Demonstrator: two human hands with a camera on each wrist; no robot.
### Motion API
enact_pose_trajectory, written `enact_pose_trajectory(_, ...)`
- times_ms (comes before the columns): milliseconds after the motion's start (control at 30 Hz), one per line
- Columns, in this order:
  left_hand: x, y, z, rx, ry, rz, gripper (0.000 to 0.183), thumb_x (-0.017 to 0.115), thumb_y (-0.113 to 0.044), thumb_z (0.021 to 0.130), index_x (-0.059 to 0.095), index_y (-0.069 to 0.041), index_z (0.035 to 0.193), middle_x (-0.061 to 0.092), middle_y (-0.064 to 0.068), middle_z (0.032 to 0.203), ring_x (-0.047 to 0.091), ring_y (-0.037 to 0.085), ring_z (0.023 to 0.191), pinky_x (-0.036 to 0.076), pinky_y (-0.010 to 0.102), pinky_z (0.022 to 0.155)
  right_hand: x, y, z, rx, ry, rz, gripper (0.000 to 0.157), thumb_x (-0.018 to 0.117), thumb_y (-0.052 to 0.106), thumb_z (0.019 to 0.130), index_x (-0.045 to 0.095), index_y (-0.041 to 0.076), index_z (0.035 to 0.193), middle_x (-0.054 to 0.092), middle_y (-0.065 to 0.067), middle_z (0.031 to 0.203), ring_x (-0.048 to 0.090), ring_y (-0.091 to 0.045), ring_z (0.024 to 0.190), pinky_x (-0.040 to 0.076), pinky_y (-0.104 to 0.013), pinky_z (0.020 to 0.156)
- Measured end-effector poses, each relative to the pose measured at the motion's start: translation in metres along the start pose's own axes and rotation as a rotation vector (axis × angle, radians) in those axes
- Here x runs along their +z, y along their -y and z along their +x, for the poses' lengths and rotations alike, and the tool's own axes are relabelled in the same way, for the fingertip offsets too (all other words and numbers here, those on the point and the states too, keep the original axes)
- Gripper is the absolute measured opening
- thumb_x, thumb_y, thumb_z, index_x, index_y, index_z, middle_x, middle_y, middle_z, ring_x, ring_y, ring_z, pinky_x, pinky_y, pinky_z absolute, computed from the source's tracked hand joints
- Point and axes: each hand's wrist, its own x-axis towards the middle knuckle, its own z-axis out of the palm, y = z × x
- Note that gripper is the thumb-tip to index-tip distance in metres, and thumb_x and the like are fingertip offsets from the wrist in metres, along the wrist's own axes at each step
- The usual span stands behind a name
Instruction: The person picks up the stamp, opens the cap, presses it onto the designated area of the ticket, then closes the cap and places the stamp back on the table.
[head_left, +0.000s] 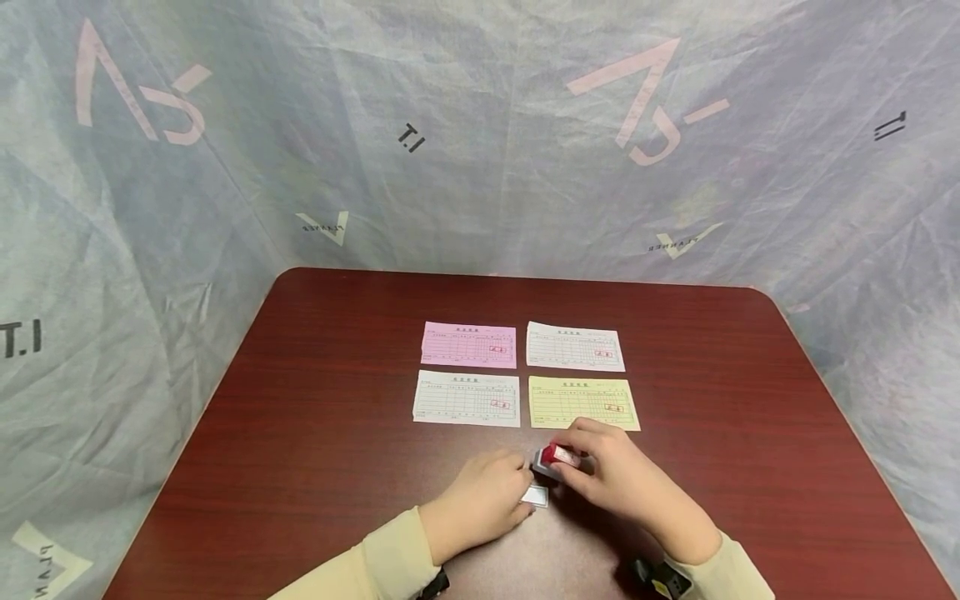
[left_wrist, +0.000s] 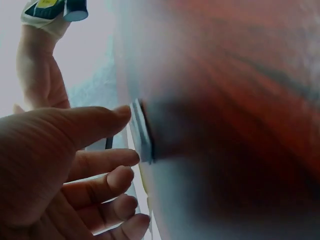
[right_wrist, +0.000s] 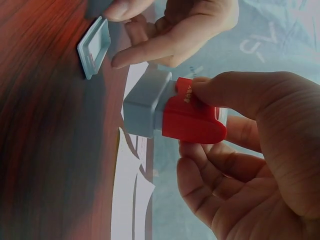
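My right hand (head_left: 611,475) pinches a stamp (right_wrist: 192,112) by its red handle between thumb and fingers, the grey base pointing away from the palm. The stamp is raised over the table in the right wrist view. Beside it, a shallow grey stamp cap (right_wrist: 97,47) lies on the wood, hollow side up with a white inside. My left hand (head_left: 483,496) is at the cap's left end. Its thumb and forefinger spread around the cap, fingertips right at the edges. In the left wrist view the cap (left_wrist: 141,132) shows edge-on past the thumb.
Behind the hands lie four slips: pink (head_left: 468,345), white (head_left: 575,347), another white (head_left: 467,399) and yellow (head_left: 582,403). Each bears a red mark. The yellow slip's lower edge is close to my right fingers. Printed grey fabric (head_left: 480,167) hangs beyond the dark red table (head_left: 300,375).
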Motion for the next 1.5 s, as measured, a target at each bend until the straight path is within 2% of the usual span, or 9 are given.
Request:
enact_pose_trajectory(167,0.005,-0.002,0.001,0.004,-0.004,0.045,0.021,0.082,-0.037,0.085,0.072,-0.019,0.08,0.059,-0.005,0.083,0.059,0.014,0.08,0.049,0.031,0.068,0.0,-0.001,0.0,-0.012,0.001,0.002,0.022,0.084,0.008,0.081,0.073,0.013,0.099,0.055,0.014,0.084,0.051,-0.004,0.07,0.045,-0.021,0.061)
enact_pose_trajectory(467,0.006,-0.004,0.001,0.013,0.001,0.058,0.015,0.081,-0.034,0.086,0.075,-0.02,0.085,0.062,-0.005,0.087,0.06,0.013,0.082,0.05,0.03,0.067,0.0,-0.002,0.0,-0.012,-0.003,0.006,0.022,0.085,0.008,0.081,0.074,0.013,0.1,0.056,0.014,0.085,0.051,-0.003,0.071,0.046,-0.02,0.061)
enact_pose_trajectory(667,0.007,0.0,0.0,-0.011,-0.01,0.009,0.01,0.079,-0.029,0.087,0.074,-0.02,0.085,0.059,-0.006,0.084,0.059,0.013,0.079,0.049,0.03,0.067,0.0,-0.003,0.0,-0.02,-0.007,0.007,0.022,0.085,0.008,0.081,0.074,0.013,0.099,0.056,0.014,0.084,0.051,-0.004,0.07,0.045,-0.02,0.06)
enact_pose_trajectory(800,0.005,0.005,-0.001,-0.024,-0.029,-0.03,0.012,0.08,-0.026,0.084,0.073,-0.016,0.086,0.059,-0.005,0.083,0.059,0.013,0.077,0.049,0.031,0.065,-0.001,-0.003,0.0,-0.026,-0.012,0.005,0.021,0.084,0.008,0.081,0.074,0.012,0.098,0.055,0.014,0.083,0.051,-0.005,0.069,0.044,-0.018,0.06)
enact_pose_trajectory(1067,0.003,0.017,-0.001,-0.035,-0.056,-0.122,0.014,0.081,-0.022,0.081,0.068,-0.016,0.08,0.061,-0.007,0.078,0.061,0.013,0.074,0.05,0.032,0.064,-0.002,-0.005,0.002,-0.035,-0.027,-0.003,0.02,0.083,0.009,0.082,0.074,0.011,0.1,0.056,0.014,0.086,0.052,-0.005,0.07,0.046,-0.022,0.06)
enact_pose_trajectory(1200,0.003,0.024,0.0,-0.032,-0.086,-0.241,0.011,0.08,-0.017,0.082,0.07,-0.013,0.082,0.059,-0.008,0.077,0.057,0.01,0.072,0.048,0.028,0.065,-0.003,-0.005,0.003,-0.05,-0.048,0.027,0.02,0.082,0.007,0.083,0.074,0.012,0.101,0.058,0.013,0.087,0.054,-0.005,0.072,0.046,-0.019,0.062)
enact_pose_trajectory(1333,0.002,0.028,0.002,-0.049,-0.14,-0.447,0.009,0.078,-0.006,0.082,0.073,-0.009,0.088,0.056,-0.009,0.07,0.046,0.002,0.062,0.041,0.019,0.057,-0.003,-0.005,0.003,-0.067,-0.064,0.066,0.022,0.081,0.004,0.083,0.073,0.012,0.102,0.059,0.012,0.089,0.056,-0.005,0.074,0.048,-0.02,0.065)
enact_pose_trajectory(1500,0.0,0.028,0.002,-0.109,-0.175,-0.671,0.024,0.077,0.002,0.08,0.077,-0.003,0.103,0.056,-0.014,0.066,0.042,-0.008,0.055,0.038,0.012,0.048,-0.003,-0.005,0.004,-0.059,-0.085,0.089,0.025,0.081,0.004,0.084,0.072,0.014,0.105,0.062,0.012,0.092,0.058,-0.004,0.077,0.05,-0.022,0.067)
